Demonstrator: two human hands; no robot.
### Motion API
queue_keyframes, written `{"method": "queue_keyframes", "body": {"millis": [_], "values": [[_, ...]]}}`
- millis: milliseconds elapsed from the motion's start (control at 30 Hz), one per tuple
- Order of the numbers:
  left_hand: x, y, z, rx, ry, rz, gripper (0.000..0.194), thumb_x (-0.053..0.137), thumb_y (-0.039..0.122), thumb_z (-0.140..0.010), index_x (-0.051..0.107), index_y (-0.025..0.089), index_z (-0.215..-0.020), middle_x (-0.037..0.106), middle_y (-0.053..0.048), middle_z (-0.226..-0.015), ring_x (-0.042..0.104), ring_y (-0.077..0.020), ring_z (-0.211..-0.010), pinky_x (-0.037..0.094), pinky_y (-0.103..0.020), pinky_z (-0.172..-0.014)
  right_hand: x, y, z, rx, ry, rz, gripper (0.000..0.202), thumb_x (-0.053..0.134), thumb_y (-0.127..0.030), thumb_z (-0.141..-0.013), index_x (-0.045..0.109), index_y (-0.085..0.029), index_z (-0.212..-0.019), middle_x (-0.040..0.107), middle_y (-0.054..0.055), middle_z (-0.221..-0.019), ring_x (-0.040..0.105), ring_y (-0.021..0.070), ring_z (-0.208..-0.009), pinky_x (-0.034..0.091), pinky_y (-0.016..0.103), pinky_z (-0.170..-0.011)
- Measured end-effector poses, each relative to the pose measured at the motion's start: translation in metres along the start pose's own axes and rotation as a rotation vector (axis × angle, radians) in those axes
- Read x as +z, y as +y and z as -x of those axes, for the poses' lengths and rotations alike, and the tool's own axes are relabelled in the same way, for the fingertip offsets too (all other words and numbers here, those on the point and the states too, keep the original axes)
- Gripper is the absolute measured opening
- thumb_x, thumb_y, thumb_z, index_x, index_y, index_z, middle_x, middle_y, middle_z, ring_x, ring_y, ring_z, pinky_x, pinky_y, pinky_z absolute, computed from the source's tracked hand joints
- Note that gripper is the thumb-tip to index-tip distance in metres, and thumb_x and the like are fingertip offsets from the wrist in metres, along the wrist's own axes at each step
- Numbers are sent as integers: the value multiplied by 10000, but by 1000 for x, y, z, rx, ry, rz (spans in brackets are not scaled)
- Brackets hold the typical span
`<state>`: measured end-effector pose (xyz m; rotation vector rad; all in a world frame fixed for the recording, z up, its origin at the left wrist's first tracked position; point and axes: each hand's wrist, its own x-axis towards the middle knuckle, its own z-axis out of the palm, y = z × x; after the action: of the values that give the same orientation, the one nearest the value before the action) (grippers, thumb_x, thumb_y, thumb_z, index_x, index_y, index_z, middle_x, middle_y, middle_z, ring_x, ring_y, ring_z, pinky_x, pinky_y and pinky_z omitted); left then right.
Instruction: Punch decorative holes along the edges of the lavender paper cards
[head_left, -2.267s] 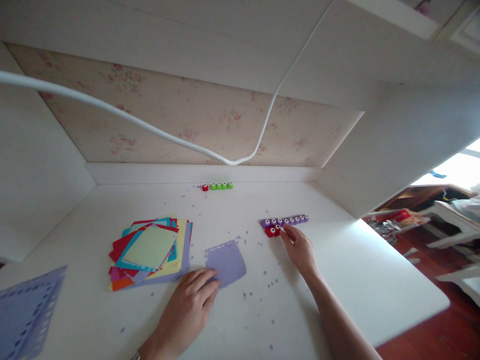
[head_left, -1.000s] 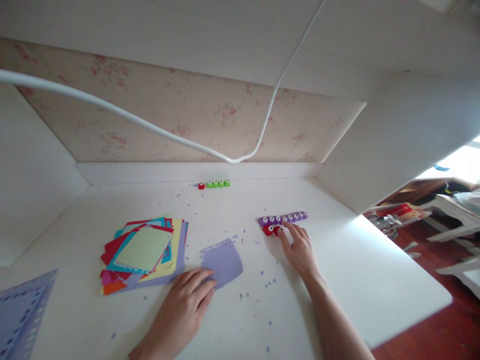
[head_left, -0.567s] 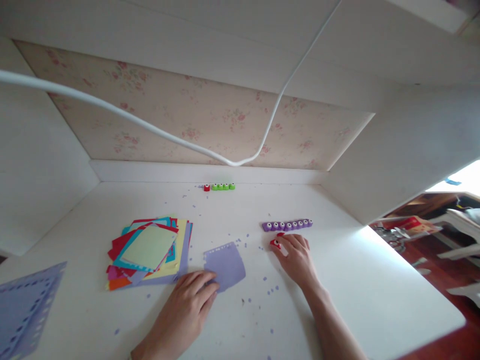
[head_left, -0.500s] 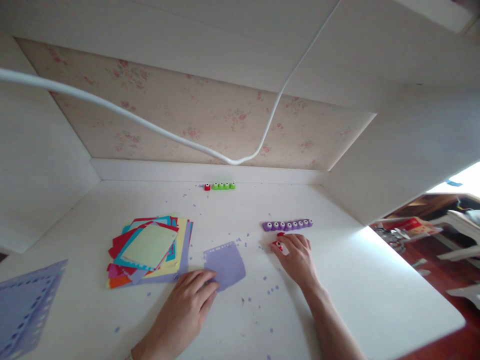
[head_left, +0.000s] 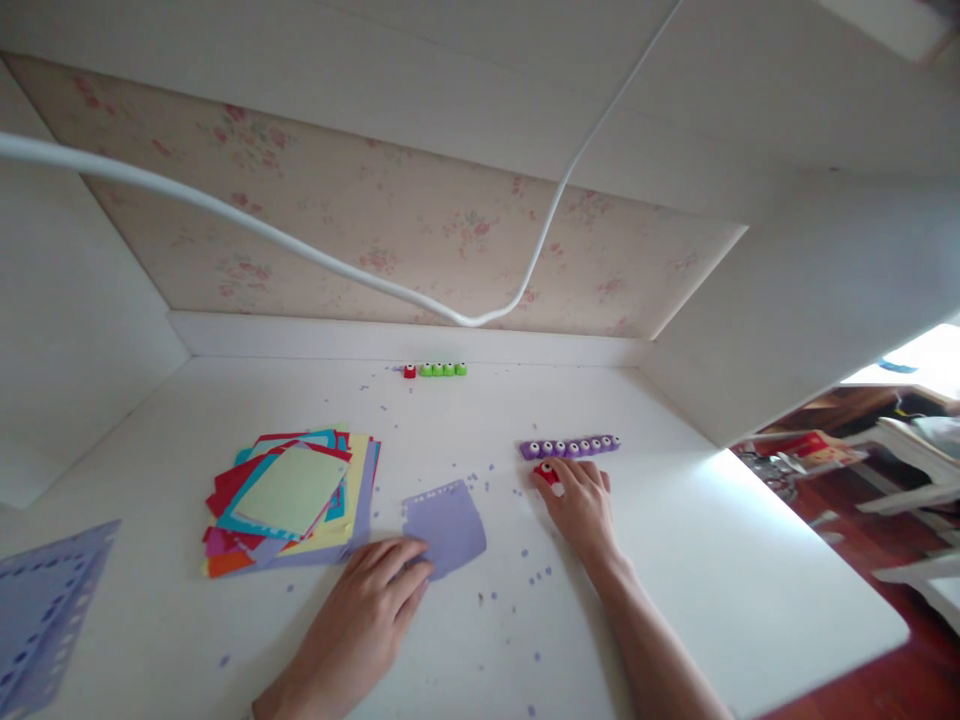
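Note:
On the white desk, a small purple sheet of paper (head_left: 452, 530) has a row of punched notches along its top edge. My left hand (head_left: 382, 590) lies on the sheet's lower left side, fingers stretched and slightly curved. My right hand (head_left: 581, 510) is closed around a red craft punch (head_left: 550, 474) with a white button, thumb on its left side. Just beyond those fingers, a row of several purple craft punches (head_left: 574, 447) stands close together. The fingertips on the far side of the red punch are partly hidden.
A stack of coloured paper sheets (head_left: 292, 490) lies left of the purple sheet. Farther left is a large purple punched sheet (head_left: 49, 610). Several green craft punches (head_left: 444, 369) and one red punch (head_left: 409, 371) stand at the back. A white cable (head_left: 469, 320) hangs in front. Purple paper bits are scattered about.
My right hand has closed in on the red punch and pulled back slightly from the purple row. My left hand stays on the purple sheet. The view has shifted a little.

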<state>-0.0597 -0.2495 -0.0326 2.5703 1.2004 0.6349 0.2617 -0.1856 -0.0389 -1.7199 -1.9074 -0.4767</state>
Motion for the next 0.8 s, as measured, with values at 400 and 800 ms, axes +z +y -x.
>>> {"method": "queue_keyframes", "body": {"millis": [400, 800], "values": [[1, -1, 1, 7, 6, -15, 240, 466, 200, -932, 614, 261, -1110, 620, -23, -1174, 578, -216, -1074, 509, -435, -920, -6, 20, 19, 202, -88, -180, 320, 489, -289, -867, 634, -236, -1147, 673, 66, -1004, 607, 238, -905, 463, 384, -796], [2, -2, 2, 11, 25, -20, 236, 479, 202, -929, 617, 266, -1110, 625, -23, -1166, 579, -214, -1071, 511, -418, -918, -11, 11, 20, 117, -123, -233, 222, 476, -239, -866, 694, -200, -864, 682, 37, -720, 602, 178, -658, 445, 304, -694]]}}
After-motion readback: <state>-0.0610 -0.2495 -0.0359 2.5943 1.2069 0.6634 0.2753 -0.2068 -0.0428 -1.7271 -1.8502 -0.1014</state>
